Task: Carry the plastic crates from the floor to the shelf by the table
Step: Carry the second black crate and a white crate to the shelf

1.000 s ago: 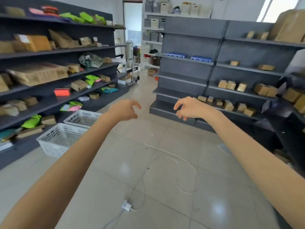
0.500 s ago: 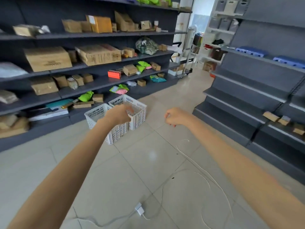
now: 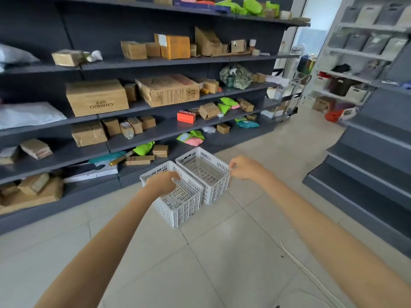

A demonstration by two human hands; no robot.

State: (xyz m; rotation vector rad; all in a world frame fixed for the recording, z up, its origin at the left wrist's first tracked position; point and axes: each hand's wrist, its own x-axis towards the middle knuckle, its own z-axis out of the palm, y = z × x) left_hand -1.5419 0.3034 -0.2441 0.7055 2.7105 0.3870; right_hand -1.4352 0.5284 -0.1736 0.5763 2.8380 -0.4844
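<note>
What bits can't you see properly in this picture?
Head view:
1. Whether the left hand grips the near crate: the hand covers its rim.
2. Whether the right hand touches the far crate: its curled fingers hide the contact.
3. Where the white cable ends: the bottom edge cuts it off.

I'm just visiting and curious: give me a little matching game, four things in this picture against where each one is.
Things: 1 left hand; 2 right hand; 3 red box; 4 white cable.
Places: A on a dark shelf; B over the nearer crate; C loose on the floor tiles; D at the rim of the farther crate.
Pairs: 1-B, 2-D, 3-A, 4-C.
</note>
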